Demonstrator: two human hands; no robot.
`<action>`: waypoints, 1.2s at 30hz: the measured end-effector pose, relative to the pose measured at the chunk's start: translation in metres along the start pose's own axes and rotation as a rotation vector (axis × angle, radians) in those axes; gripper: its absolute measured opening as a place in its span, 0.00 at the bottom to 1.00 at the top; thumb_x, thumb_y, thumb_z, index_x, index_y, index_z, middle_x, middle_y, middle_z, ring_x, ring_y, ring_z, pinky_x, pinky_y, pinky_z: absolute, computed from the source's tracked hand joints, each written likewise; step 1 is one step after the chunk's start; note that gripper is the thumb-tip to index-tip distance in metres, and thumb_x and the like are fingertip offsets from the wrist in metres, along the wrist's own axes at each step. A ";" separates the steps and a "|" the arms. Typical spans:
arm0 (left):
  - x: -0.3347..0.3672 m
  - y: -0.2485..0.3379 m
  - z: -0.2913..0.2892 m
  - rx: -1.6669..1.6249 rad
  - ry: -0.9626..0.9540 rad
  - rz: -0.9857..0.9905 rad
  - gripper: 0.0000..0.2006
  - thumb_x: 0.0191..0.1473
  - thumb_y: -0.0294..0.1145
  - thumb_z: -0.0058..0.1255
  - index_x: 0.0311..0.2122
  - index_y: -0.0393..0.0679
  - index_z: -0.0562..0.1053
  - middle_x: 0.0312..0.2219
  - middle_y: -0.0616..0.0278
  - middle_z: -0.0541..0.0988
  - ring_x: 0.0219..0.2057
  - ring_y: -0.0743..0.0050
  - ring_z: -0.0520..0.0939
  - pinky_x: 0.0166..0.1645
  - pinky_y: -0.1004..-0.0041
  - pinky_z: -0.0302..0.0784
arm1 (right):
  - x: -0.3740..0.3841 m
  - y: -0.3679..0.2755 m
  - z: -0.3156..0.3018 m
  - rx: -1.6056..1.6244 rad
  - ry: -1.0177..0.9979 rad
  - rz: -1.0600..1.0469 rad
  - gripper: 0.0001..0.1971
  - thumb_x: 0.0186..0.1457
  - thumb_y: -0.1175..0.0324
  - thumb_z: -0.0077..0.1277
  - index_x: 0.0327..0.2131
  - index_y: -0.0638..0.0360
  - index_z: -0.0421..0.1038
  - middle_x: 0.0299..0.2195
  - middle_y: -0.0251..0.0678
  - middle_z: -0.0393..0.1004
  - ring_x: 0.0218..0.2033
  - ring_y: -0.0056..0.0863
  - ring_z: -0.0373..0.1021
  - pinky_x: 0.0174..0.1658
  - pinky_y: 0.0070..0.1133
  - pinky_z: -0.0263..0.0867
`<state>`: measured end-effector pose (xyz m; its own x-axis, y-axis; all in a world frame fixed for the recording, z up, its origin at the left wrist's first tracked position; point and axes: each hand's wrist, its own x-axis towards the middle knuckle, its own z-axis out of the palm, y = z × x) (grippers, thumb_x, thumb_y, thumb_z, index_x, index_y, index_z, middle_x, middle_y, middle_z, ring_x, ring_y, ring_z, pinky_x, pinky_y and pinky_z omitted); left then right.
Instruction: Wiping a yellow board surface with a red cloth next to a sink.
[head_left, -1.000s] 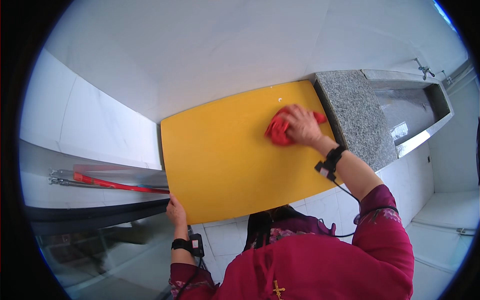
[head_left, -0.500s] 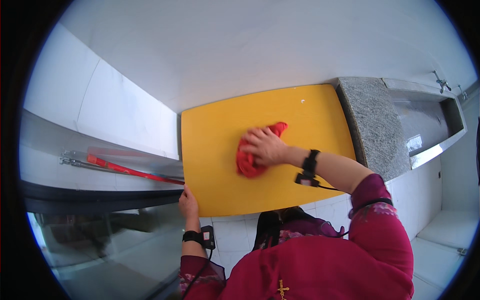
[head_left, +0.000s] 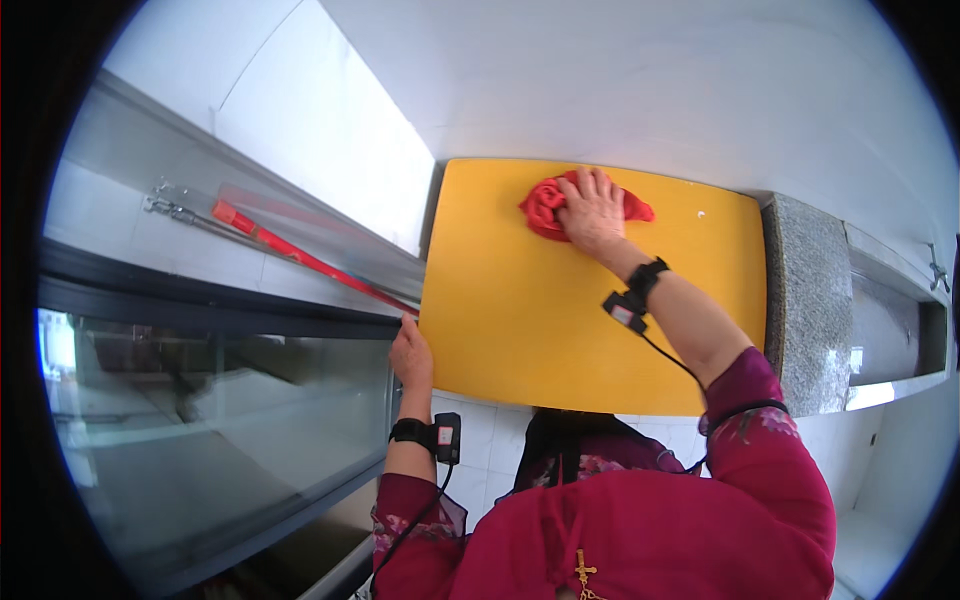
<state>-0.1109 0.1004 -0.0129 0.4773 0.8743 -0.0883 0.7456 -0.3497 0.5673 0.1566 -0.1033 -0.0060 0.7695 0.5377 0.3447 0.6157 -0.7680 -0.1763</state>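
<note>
In the head view, a yellow table (head_left: 560, 320) is filling the middle, and a red cloth (head_left: 545, 205) is lying bunched on it, just inside its far edge and a little left of that edge's middle. The right hand (head_left: 594, 212) is resting palm down on the cloth, its fingers stretched out and slightly apart over the folds. The left hand (head_left: 411, 356) is touching the table's left edge; part of its fingers is hidden, so whether they are gripping the edge I cannot tell. A black wristband is circling each wrist. A small white spot (head_left: 701, 213) is showing near the table's far right corner. A red pole (head_left: 305, 258) is lying to the table's left, its near end almost reaching the table's edge beside the left hand. To the table's right, a grey stone counter (head_left: 810, 300) is standing right alongside, with a sink (head_left: 885, 320) beyond it.
</note>
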 end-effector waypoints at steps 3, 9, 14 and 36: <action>-0.002 0.001 0.000 0.005 0.023 -0.016 0.30 0.58 0.56 0.27 0.38 0.39 0.76 0.33 0.42 0.76 0.39 0.39 0.75 0.43 0.55 0.69 | 0.007 -0.062 0.006 0.101 -0.045 -0.196 0.24 0.43 0.58 0.51 0.47 0.47 0.65 0.50 0.39 0.59 0.54 0.41 0.52 0.53 0.41 0.51; -0.002 -0.009 -0.006 -0.056 0.016 -0.026 0.30 0.58 0.57 0.28 0.36 0.39 0.76 0.33 0.43 0.77 0.38 0.41 0.75 0.43 0.56 0.70 | -0.054 -0.084 -0.029 0.375 -0.342 -0.982 0.26 0.39 0.57 0.54 0.47 0.43 0.66 0.54 0.37 0.57 0.57 0.40 0.51 0.54 0.39 0.52; -0.004 -0.002 -0.003 -0.102 0.008 -0.029 0.30 0.58 0.57 0.28 0.35 0.41 0.76 0.31 0.44 0.77 0.37 0.40 0.76 0.41 0.55 0.70 | -0.009 -0.055 -0.001 0.145 -0.192 -0.632 0.24 0.40 0.60 0.54 0.46 0.41 0.65 0.52 0.34 0.58 0.55 0.39 0.53 0.51 0.40 0.54; -0.009 -0.003 -0.007 -0.188 -0.030 -0.055 0.29 0.58 0.56 0.28 0.37 0.39 0.75 0.33 0.45 0.78 0.39 0.43 0.76 0.43 0.57 0.69 | -0.066 -0.010 -0.040 0.144 -0.352 -0.641 0.30 0.32 0.65 0.56 0.46 0.41 0.66 0.53 0.34 0.57 0.56 0.42 0.52 0.50 0.42 0.55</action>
<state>-0.1207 0.0963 -0.0084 0.4539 0.8789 -0.1463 0.6724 -0.2301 0.7035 0.0928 -0.1445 0.0103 0.2458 0.9632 0.1088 0.9596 -0.2260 -0.1673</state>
